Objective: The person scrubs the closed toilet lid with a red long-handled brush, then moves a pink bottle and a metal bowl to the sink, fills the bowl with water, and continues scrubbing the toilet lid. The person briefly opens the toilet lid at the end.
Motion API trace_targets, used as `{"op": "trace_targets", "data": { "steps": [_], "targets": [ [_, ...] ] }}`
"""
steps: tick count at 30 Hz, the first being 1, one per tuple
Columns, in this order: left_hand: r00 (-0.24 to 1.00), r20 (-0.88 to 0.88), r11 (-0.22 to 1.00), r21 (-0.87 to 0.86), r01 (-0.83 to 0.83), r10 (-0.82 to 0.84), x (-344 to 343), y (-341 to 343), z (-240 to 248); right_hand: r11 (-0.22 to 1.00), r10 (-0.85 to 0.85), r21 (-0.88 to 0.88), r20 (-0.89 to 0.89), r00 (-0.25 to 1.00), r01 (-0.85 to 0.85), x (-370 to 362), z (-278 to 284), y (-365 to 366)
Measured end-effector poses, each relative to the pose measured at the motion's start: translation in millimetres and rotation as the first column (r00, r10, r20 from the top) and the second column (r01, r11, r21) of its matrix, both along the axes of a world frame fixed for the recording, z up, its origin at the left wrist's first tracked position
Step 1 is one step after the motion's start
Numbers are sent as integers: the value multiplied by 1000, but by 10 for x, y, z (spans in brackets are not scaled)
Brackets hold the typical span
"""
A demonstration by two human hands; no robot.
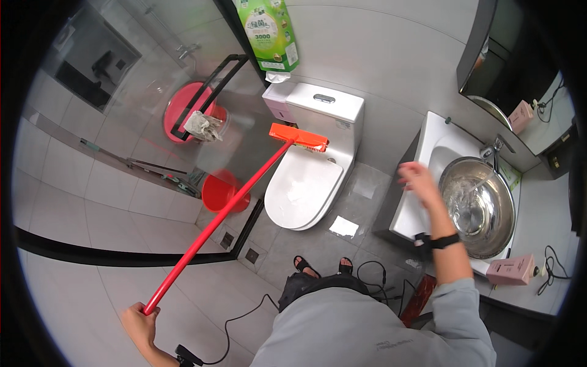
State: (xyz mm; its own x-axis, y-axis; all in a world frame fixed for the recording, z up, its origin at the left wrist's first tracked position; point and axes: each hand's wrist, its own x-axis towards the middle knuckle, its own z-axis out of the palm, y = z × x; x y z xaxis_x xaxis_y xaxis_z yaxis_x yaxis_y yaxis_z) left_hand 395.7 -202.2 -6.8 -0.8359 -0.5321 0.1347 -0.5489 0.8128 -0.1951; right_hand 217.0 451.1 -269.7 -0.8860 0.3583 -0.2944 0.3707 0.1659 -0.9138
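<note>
My left hand (142, 321) is wrapped round the lower end of a long red pole (214, 223). At the pole's far end, an orange floor-brush head (299, 137) shows over the back of the white toilet (302, 189); whether it touches the toilet I cannot tell. My right hand (417, 178), a little blurred, hovers by the left edge of the white washbasin (406, 217). Its fingers are loosely bent and hold nothing. Beside it, a round steel bowl (483, 235) stands in the washbasin, and water runs into it from the faucet (498, 145).
A red bucket (221, 191) and a pink basin (177, 110) stand by the glass partition at left, where a grey rag (203, 126) hangs on the black handle. A pink bottle (510, 270) lies on the counter. Black cables (373, 278) trail over the tiled floor.
</note>
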Motion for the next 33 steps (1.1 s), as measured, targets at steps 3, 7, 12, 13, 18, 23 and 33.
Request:
{"op": "trace_targets", "data": {
  "steps": [3, 7, 12, 13, 18, 23, 33],
  "targets": [
    [999, -21, 994, 107, -37, 40, 137, -296, -204, 908, 272, -344, 53, 961, -238, -496, -274, -1290],
    [995, 1, 975, 197, -100, 102, 398, -678, -527, 618, 425, -740, 33, 904, -264, -1200, -636, -2906],
    [951, 211, 954, -151, 261, -226, 374, -807, -755, 625, 400, -772, 190, 897, -115, -1758, -897, -4088],
    [935, 181, 920, -199, 338, -304, 446, -956, -940, 602, 398, -792, 191, 897, -99, -1843, -969, -4227],
    [973, 217, 910, 383, -160, 80, 474, -1055, -1132, 473, 285, -881, 173, 943, 18, -2153, -1073, -4723],
    [950, 254, 824, 487, -289, 183, 539, -986, -1136, 443, 190, -883, 261, 946, 155, -2389, -987, -4909],
    [899, 301, 638, 633, -438, 319, 754, -615, -1357, 438, 272, -893, 242, 931, 104, -2359, -750, -4832]
  ]
}}
